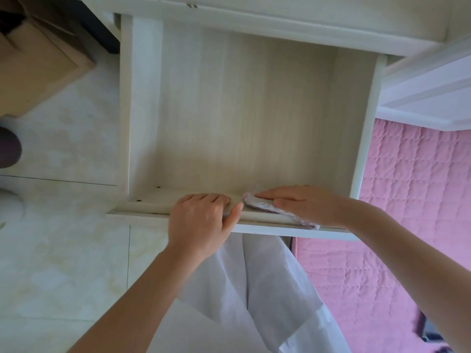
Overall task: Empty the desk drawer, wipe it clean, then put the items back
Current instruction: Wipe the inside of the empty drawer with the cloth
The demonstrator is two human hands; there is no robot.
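The white desk drawer (367,123) is pulled far out and its pale wood-grain bottom holds nothing. My left hand (201,220) grips the drawer's front panel, fingers curled over its top edge and thumb on the near side. My right hand (300,202) lies flat with straight fingers on a crumpled pale cloth (257,203), pressing it against the inner side of the front panel near its top edge. Part of the cloth trails to the right under my wrist.
The white desk top (280,19) runs along the top. A cardboard box (38,64) stands on the tiled floor (63,250) at the upper left. A pink quilted bed cover (407,200) lies to the right. My white garment (242,289) hangs below the drawer.
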